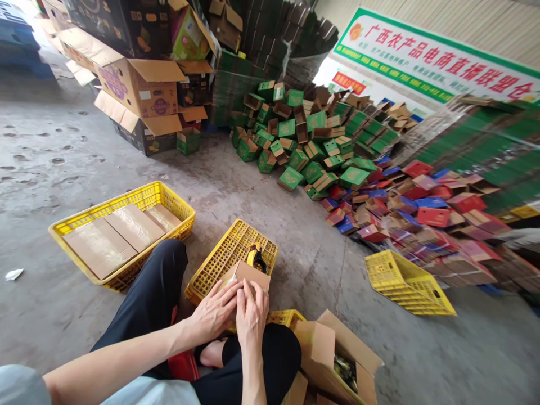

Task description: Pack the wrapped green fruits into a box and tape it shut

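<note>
A small brown cardboard box (253, 274) rests on an upturned yellow plastic crate (225, 247) in front of my crossed legs. Clear tape shows on the box's left part. My left hand (216, 308) lies on the near side of the box, fingers stretched out. Beside it, my right hand (252, 310) presses on the box too, with its fingers extended and close to those of the left. Part of the box is hidden beneath both hands. Just behind the box, a yellow and black tape dispenser (256, 259) sits on the crate.
Left of my knee, a yellow basket (59, 228) contains several taped cardboard boxes (133, 226). An open carton (318, 343) with dark wrapped items stands at my right. Farther off are a tilted yellow crate (407, 284), heaps of green boxes (291, 177) and red boxes (433, 216), and stacked cartons (139, 90).
</note>
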`<action>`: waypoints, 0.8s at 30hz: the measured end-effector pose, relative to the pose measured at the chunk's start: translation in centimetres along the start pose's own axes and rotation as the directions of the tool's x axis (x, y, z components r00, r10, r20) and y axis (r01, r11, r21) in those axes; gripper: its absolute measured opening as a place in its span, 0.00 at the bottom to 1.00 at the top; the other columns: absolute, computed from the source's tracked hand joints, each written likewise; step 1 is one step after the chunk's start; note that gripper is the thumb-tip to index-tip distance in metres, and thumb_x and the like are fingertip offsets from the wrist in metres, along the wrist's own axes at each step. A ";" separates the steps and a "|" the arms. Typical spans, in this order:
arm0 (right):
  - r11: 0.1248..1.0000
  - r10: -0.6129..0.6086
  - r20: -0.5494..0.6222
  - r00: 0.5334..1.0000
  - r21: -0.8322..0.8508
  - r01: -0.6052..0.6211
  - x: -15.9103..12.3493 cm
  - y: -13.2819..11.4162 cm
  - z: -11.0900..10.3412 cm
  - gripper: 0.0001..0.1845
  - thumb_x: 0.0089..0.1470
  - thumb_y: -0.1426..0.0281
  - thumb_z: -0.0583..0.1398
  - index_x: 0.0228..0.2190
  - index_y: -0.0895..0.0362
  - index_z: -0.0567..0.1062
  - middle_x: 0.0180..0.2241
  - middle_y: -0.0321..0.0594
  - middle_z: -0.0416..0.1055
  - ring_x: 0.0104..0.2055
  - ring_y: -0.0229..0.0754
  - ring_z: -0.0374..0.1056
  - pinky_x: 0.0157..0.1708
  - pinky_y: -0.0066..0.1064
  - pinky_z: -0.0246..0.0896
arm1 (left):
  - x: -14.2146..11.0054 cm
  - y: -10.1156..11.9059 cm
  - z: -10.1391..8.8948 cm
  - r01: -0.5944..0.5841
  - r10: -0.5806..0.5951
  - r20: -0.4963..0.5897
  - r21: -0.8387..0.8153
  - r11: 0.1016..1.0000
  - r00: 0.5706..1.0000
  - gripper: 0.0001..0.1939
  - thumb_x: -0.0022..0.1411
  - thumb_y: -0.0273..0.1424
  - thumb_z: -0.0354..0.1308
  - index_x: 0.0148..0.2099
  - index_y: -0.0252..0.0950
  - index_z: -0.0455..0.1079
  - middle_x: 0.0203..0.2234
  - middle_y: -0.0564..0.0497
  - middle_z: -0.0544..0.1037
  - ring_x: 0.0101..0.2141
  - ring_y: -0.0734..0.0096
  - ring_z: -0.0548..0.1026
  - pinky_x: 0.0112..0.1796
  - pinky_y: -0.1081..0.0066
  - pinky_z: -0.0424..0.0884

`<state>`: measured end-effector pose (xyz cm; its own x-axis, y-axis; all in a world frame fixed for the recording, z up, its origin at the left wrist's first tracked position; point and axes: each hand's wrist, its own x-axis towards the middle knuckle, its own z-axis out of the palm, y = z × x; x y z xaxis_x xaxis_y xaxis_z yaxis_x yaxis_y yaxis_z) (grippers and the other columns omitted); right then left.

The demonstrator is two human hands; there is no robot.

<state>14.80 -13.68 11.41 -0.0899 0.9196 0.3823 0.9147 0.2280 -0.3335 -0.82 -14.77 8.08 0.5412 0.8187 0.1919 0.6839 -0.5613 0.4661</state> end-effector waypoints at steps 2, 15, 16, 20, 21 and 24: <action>1.000 -0.003 -0.027 1.000 0.004 0.003 0.0 -0.3 -0.2 0.28 0.73 0.53 0.48 0.56 0.55 0.79 0.53 0.51 0.75 0.55 0.53 0.69 0.60 0.49 0.62 | 0.0 0.0 -0.1 0.005 -0.005 -0.013 0.006 1.000 1.000 0.42 0.66 0.30 0.60 0.77 0.42 0.48 0.75 0.44 0.52 0.74 0.54 0.48 0.71 0.46 0.45; 0.996 -0.082 -0.075 0.994 0.022 0.084 -1.1 0.8 0.4 0.23 0.73 0.59 0.51 0.59 0.56 0.74 0.58 0.50 0.73 0.66 0.56 0.60 0.63 0.55 0.61 | 0.0 -0.3 0.0 -0.040 0.040 -0.035 0.007 0.999 0.999 0.42 0.65 0.26 0.58 0.77 0.43 0.48 0.75 0.46 0.54 0.74 0.55 0.50 0.72 0.44 0.36; 0.996 -0.080 -0.076 0.994 0.027 0.083 -1.1 0.8 0.4 0.23 0.73 0.58 0.51 0.59 0.56 0.74 0.57 0.50 0.73 0.66 0.56 0.60 0.63 0.55 0.62 | -0.1 -0.4 0.0 -0.044 0.044 -0.028 0.007 0.999 0.999 0.42 0.65 0.27 0.57 0.77 0.43 0.48 0.75 0.46 0.54 0.74 0.55 0.50 0.72 0.44 0.36; 0.995 -0.084 -0.110 0.990 0.047 0.090 -1.1 1.1 0.5 0.22 0.73 0.60 0.51 0.56 0.57 0.76 0.54 0.51 0.75 0.64 0.55 0.62 0.61 0.53 0.65 | 0.1 -1.0 -0.2 -0.040 0.040 0.016 0.001 0.999 0.999 0.45 0.63 0.27 0.58 0.78 0.41 0.46 0.75 0.45 0.52 0.74 0.55 0.49 0.71 0.46 0.37; 0.994 -0.085 -0.119 0.989 0.052 0.091 -1.1 1.1 0.6 0.21 0.73 0.60 0.51 0.56 0.57 0.76 0.54 0.51 0.76 0.64 0.55 0.63 0.61 0.52 0.65 | 0.3 -1.2 -0.4 -0.035 0.035 0.032 -0.003 0.999 0.999 0.46 0.62 0.28 0.59 0.78 0.40 0.45 0.75 0.45 0.51 0.74 0.54 0.49 0.71 0.46 0.37; 0.994 -0.082 -0.133 0.988 0.057 0.090 -1.2 1.3 0.9 0.22 0.74 0.61 0.50 0.55 0.58 0.76 0.53 0.51 0.76 0.62 0.54 0.65 0.62 0.53 0.64 | 1.2 -2.1 -1.0 -0.006 0.006 0.080 -0.010 1.000 0.997 0.49 0.60 0.31 0.62 0.78 0.40 0.44 0.76 0.44 0.49 0.74 0.52 0.47 0.71 0.45 0.38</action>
<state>15.72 -14.21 9.73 -0.1114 0.8472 0.5195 0.8791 0.3277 -0.3460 -2.10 -12.47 8.23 0.5828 0.8029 0.1255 0.6757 -0.5646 0.4739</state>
